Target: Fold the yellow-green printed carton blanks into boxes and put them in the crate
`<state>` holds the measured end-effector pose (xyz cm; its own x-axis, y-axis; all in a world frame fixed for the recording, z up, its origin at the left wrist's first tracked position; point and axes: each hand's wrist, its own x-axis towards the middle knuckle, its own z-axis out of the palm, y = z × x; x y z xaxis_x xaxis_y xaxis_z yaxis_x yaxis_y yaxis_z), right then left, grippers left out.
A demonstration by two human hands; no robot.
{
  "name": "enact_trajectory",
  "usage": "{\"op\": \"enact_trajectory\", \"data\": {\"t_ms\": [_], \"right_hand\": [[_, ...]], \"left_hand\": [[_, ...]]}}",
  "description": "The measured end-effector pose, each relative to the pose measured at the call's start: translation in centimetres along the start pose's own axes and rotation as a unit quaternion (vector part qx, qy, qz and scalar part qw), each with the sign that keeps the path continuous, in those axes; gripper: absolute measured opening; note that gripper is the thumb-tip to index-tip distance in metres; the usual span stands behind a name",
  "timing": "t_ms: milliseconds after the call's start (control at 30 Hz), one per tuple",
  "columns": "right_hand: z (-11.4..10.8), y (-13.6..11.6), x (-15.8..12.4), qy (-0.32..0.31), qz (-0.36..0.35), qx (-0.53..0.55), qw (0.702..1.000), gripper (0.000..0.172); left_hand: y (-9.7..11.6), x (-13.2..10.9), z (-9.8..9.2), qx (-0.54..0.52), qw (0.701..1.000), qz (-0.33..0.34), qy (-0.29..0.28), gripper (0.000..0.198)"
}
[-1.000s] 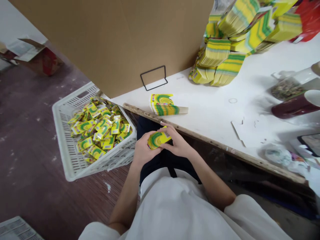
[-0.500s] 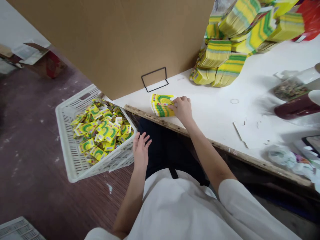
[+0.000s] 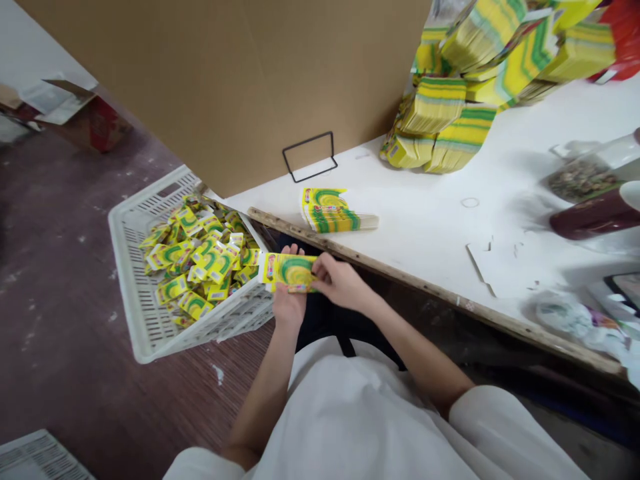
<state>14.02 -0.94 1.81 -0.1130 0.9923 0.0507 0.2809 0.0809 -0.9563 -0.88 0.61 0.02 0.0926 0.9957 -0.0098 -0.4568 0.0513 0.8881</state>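
Both my hands hold one flat yellow-and-green carton blank (image 3: 289, 271) over my lap. My left hand (image 3: 289, 303) supports it from below, fingers curled up behind it. My right hand (image 3: 339, 283) pinches its right edge. A small stack of the same flat blanks (image 3: 330, 209) lies on the white table (image 3: 430, 220) just beyond my hands. To my left on the floor, a white plastic basket (image 3: 145, 313) holds several folded yellow-and-green boxes (image 3: 200, 257).
A tall cardboard sheet (image 3: 240, 80) stands behind a black wire stand (image 3: 309, 157). Large bundles of blanks (image 3: 465, 87) pile at the table's back right. A dark red cup (image 3: 595, 213), a jar and paper scraps sit at the right. Dark floor lies to the left.
My right hand took a flat blank off the table stack and brought it down to my lap. My left hand, open half a second ago, now holds that blank.
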Motion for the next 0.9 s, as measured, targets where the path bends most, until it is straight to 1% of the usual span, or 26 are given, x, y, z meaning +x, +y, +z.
{"op": "enact_trajectory", "data": {"t_ms": [33, 100, 167, 200, 267, 333, 367, 433, 467, 533, 567, 600, 667, 700, 767, 833, 900], "right_hand": [[1.0, 0.0, -0.8, -0.014, 0.008, 0.050, 0.999, 0.023], [2.4, -0.1, -2.0, -0.009, 0.011, 0.159, 0.987, 0.031], [3.1, -0.2, -2.5, 0.009, 0.005, 0.248, 0.969, 0.042], [3.2, -0.3, -2.6, 0.006, 0.003, 0.274, 0.962, 0.045], [3.3, -0.4, -2.7, -0.025, 0.006, 0.282, 0.959, 0.049], [3.2, -0.2, -2.6, -0.058, 0.021, 0.262, 0.963, 0.054], [3.1, 0.0, -2.6, -0.058, 0.033, 0.255, 0.965, 0.057], [2.9, 0.5, -2.4, -0.025, 0.057, 0.266, 0.962, 0.062], [2.7, 0.8, -2.3, -0.004, 0.068, 0.281, 0.957, 0.062], [2.2, 1.2, -2.0, 0.021, 0.077, 0.311, 0.947, 0.056], [1.9, 1.4, -1.8, 0.022, 0.076, 0.315, 0.946, 0.051], [1.6, 1.5, -1.7, 0.020, 0.074, 0.309, 0.948, 0.045], [1.0, 1.5, -1.6, 0.029, 0.060, 0.263, 0.963, 0.035], [0.6, 1.5, -1.6, 0.043, 0.048, 0.225, 0.972, 0.030], [-0.5, 1.2, -1.7, 0.071, 0.005, 0.116, 0.991, 0.021], [-1.6, 0.8, -2.1, 0.076, -0.056, -0.023, 0.995, 0.019], [-2.3, 0.1, -2.5, 0.048, -0.113, -0.151, 0.981, 0.024]], "left_hand": [[0.4, 0.0, 0.4, -0.005, 1.000, 0.004, 0.007, 0.062], [1.0, 0.0, 1.0, -0.021, 0.999, 0.018, 0.022, 0.053], [1.2, 0.0, 1.5, -0.049, 0.998, 0.034, 0.036, 0.052], [1.1, 0.0, 1.6, -0.056, 0.997, 0.038, 0.045, 0.053], [0.5, -0.2, 1.7, -0.041, 0.996, 0.036, 0.075, 0.058], [-0.3, -0.4, 1.4, 0.007, 0.994, 0.026, 0.107, 0.062], [-0.7, -0.6, 1.3, 0.033, 0.992, 0.021, 0.116, 0.063], [-1.2, -0.8, 0.8, 0.063, 0.991, 0.010, 0.120, 0.062], [-1.3, -0.9, 0.6, 0.069, 0.991, 0.006, 0.116, 0.058], [-1.3, -0.9, 0.4, 0.078, 0.991, 0.001, 0.106, 0.047], [-1.2, -0.8, 0.3, 0.082, 0.991, 0.002, 0.104, 0.041], [-1.0, -0.7, 0.2, 0.088, 0.991, 0.005, 0.105, 0.036], [-0.8, -0.4, 0.0, 0.096, 0.990, 0.006, 0.105, 0.032], [-0.5, -0.1, -0.2, 0.095, 0.991, 0.001, 0.099, 0.032], [0.2, 0.5, -0.8, 0.084, 0.993, -0.016, 0.076, 0.036], [1.4, 1.1, -1.8, 0.074, 0.996, -0.026, 0.041, 0.049], [2.9, 1.5, -2.9, 0.105, 0.994, -0.025, -0.017, 0.068]]}}
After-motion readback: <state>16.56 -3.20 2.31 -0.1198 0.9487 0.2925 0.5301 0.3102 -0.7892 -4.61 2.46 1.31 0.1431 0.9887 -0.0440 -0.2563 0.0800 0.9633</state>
